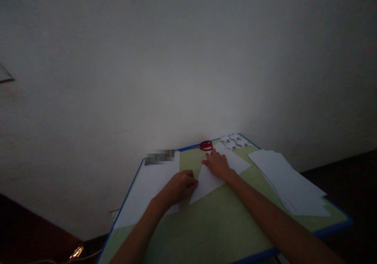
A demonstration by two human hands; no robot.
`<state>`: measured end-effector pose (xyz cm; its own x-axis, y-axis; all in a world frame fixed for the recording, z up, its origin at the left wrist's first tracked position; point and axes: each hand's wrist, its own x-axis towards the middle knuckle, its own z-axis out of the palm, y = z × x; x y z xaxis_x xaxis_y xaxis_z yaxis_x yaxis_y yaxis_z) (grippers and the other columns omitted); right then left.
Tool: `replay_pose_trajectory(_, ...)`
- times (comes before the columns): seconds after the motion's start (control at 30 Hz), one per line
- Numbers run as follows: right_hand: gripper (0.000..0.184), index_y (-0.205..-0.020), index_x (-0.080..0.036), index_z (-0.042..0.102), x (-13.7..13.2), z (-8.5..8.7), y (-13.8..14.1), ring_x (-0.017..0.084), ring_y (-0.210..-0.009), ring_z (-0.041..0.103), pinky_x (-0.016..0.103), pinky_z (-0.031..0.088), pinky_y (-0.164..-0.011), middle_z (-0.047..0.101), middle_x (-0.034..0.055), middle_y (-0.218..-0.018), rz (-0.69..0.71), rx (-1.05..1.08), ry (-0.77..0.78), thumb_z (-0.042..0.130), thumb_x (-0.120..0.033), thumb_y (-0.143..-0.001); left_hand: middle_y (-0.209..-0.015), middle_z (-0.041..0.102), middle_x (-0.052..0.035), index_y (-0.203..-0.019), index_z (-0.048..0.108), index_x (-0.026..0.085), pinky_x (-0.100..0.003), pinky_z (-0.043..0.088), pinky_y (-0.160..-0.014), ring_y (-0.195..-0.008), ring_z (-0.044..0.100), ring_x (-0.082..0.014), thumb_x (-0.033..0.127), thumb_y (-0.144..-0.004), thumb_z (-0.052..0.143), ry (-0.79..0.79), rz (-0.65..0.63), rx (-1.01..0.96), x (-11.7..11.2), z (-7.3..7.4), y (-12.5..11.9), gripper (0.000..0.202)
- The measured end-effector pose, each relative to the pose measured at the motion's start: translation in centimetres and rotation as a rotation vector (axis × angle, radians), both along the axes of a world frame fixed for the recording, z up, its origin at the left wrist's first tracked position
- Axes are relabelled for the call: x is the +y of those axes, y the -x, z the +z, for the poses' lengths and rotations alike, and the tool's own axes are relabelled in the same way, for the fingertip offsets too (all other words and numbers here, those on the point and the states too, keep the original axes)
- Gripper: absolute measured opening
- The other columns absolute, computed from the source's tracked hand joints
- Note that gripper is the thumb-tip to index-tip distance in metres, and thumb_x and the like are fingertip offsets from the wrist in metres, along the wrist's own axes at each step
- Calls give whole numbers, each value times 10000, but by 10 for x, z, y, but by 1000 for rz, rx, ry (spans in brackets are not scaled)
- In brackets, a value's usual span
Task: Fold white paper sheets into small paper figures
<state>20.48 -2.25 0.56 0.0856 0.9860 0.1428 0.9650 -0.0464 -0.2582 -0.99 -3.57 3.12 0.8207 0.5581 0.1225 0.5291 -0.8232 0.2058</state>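
Note:
A white sheet of paper (pixel 207 181) lies at an angle on the table, its left edge running between my hands. My left hand (pixel 182 184) is closed, its fingers curled in and their tips at the sheet's lower left edge. Further up, my right hand (pixel 217 164) rests on the sheet with thumb and fingers apart, fingertips near its upper left edge. Part of the paper is covered by this hand. Just beyond the right fingertips lie red-handled scissors (pixel 206 145). Several white star-shaped paper cutouts (pixel 234 141) are grouped at the far right corner.
On the right of the green table (pixel 203 232) with blue edging is a fanned stack of white sheets (pixel 287 181). Another white sheet (pixel 147 193) lies at the left, with a blurred-out dark object (pixel 159 157) at its top. A pale wall (pixel 188 67) stands directly behind the table.

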Motion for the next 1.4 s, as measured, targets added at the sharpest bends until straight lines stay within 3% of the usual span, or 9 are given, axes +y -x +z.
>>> replay_pose_trajectory(0.3,405,-1299,-177,650,3,-4,-1,308,-1244,586,445,431,-981,527,215,-1454,5,5,4,465,-442,-1055,-788,667,-37,-758,769,164,-249,427,-712,-731,603,-144,113,-893,638,70,-17,21,-5,6,-1,195)
replay_pose_trajectory(0.5,428,-1349,-174,621,2,-3,-1,317,-1254,581,456,425,-993,500,222,-1480,-1,2,13,472,-444,-1051,-814,652,-45,-730,743,172,-266,432,-747,-783,615,-159,102,-921,579,8,74,9,-25,-1,3,261)
replay_pose_trajectory(0.73,406,-1309,-150,636,-5,5,-1,321,-1252,584,448,427,-981,511,227,-1462,7,11,30,478,-423,-1053,-849,653,-49,-809,776,191,-259,440,-725,-801,627,-159,158,-960,572,85,180,-87,-54,-12,21,256)
replay_pose_trajectory(1.03,415,-1352,-169,610,-1,1,-2,319,-1262,577,453,419,-994,496,226,-1487,-3,17,15,474,-424,-1055,-874,630,-51,-802,751,193,-281,452,-750,-805,613,-159,233,-1018,515,82,263,-141,-78,-24,33,322)
replay_pose_trajectory(1.4,422,-1342,-157,618,-3,0,-3,315,-1244,586,448,425,-987,499,230,-1480,8,16,1,468,-427,-1054,-872,649,-78,-777,719,194,-316,491,-774,-852,624,-198,239,-1014,469,55,294,-135,-96,-20,35,347)
